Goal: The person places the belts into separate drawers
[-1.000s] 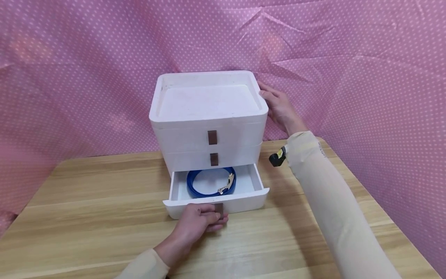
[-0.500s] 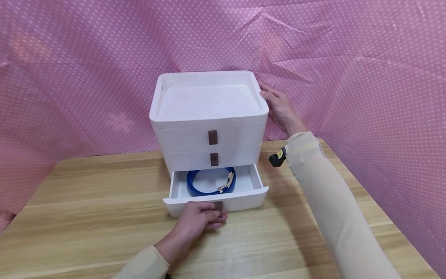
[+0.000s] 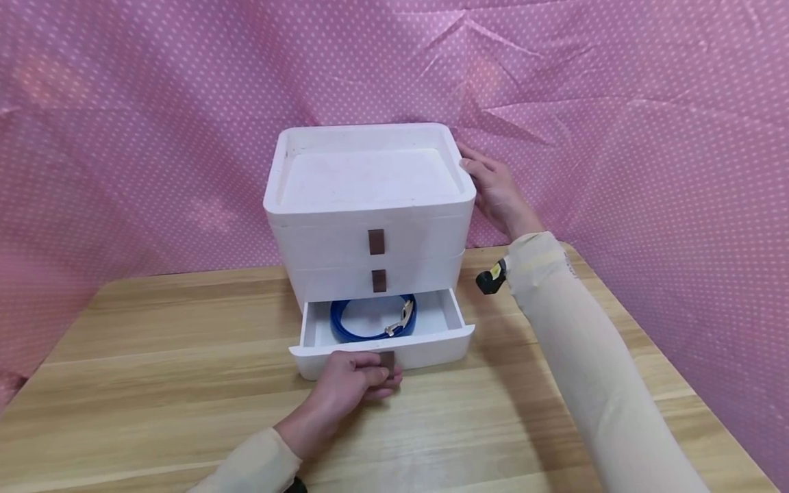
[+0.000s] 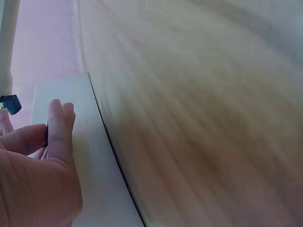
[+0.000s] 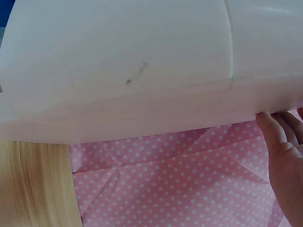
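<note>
A white drawer cabinet [image 3: 370, 236] stands on the table, and its bottom drawer [image 3: 440, 346] is pulled part way out. Inside that drawer lies a coiled blue belt [image 3: 337, 327] with a gold-coloured buckle [image 3: 403, 316]. My left hand [image 3: 345, 383] pinches the brown pull tab [image 3: 386, 362] on the drawer's front; in the left wrist view, thumb and fingers meet near the white drawer front [image 4: 97, 175]. Against the cabinet's right side, near the top rim, my right hand [image 3: 496, 195] rests with fingers extended. The right wrist view shows its fingertips touching the white side wall [image 5: 165, 61].
The cabinet top is a shallow tray with a raised rim [image 3: 370, 209]. Two upper drawers with brown tabs [image 3: 376, 242] are closed. A pink dotted cloth [image 3: 203, 137] hangs behind and beside the wooden table [image 3: 154, 356]. A small black device [image 3: 490, 279] sits at my right wrist.
The bottom drawer has slid slightly inward, with my left hand moving along on its tab. Less of the belt shows above the drawer front. My right hand stays at the cabinet's side.
</note>
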Available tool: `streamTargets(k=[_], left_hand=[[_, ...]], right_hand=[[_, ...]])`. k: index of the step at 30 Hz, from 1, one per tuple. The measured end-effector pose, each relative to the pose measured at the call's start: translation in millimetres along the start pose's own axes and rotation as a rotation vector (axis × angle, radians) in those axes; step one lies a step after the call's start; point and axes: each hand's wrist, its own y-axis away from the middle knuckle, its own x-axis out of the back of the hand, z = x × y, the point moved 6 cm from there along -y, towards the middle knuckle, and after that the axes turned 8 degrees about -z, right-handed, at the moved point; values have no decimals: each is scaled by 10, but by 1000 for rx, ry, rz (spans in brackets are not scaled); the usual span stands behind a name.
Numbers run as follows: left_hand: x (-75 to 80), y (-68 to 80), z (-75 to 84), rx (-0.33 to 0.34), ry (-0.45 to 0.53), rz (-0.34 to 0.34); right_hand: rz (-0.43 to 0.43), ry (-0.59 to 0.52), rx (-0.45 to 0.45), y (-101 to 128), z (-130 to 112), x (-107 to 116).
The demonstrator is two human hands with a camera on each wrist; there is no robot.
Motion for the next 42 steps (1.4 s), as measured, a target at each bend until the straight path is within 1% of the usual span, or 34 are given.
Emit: streamTargets(k=[3,7,12,17,21,27,31,37,42], left_hand=[[5,-11,10,1,-3,3],[18,-26,22,1,-4,4],[43,-42,23,24,-7,11],[61,-69,4,43,-27,-4],[64,-82,-1,31,-21,-2],[73,-94,25,0,-12,9],[96,-98,37,3,-18,4],[105,-92,57,-6,-10,2],[111,-86,82,-5,-8,1]], right_hand=[[1,7,1,2,-5,7],[-4,-14,15,0,-7,7],[-18,-30,25,-5,-5,1],[-3,-21,8,9,17,13],[-3,-31,1,22,21,6],[-21,-48,14,1,1,-21],[-13,-47,14,-11,0,-29],[-1,-49,-20,-8,0,-29],[-1,-54,-12,-3,-8,-44]])
